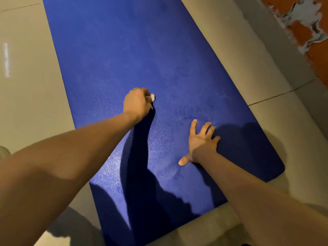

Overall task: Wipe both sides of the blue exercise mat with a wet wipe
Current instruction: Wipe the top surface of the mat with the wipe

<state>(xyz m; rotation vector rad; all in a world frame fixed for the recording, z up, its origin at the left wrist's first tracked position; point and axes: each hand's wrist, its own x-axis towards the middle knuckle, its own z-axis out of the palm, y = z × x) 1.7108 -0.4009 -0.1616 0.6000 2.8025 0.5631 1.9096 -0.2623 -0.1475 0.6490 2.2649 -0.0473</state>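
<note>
blue exercise mat [124, 50] lies flat on the grey floor [26, 103], filling mid-frame. my left hand [136, 102] clutches a balled wet wipe [152, 97] against it; my right hand [200, 142] presses it, fingers spread.

The floor [26, 103] is made of smooth grey slabs with thin dark joints [269, 98]. At the upper right stands an orange wall [317, 55] with pale patches of peeled paint [301, 11]. A faint bright glare [6, 59] lies on the floor at the left.
</note>
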